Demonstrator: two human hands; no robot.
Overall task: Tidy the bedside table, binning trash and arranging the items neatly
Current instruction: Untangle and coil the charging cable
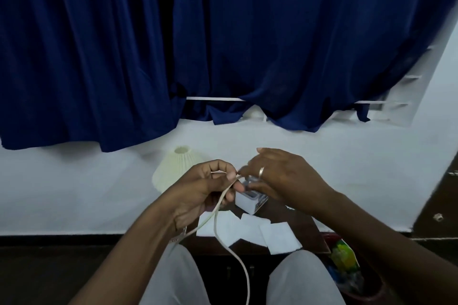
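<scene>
From the head view: two hands, one white cable [218, 215], one small white box [247, 202], four white paper squares [280, 238], one cream lamp shade [171, 172] and one bin [369, 293] holding wrappers. The left hand [203, 190] curls round the cable's upper end, which loops down between the knees. The right hand [282, 178], half open, meets that end with its fingertips; whether it pinches, I cannot tell. The box stands on the dark bench [297, 220] just under both hands.

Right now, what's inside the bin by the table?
A green and yellow packet lies on top in the bin, with crumpled clear and bluish wrappers beside it. Whatever lies beneath them is covered.
</scene>
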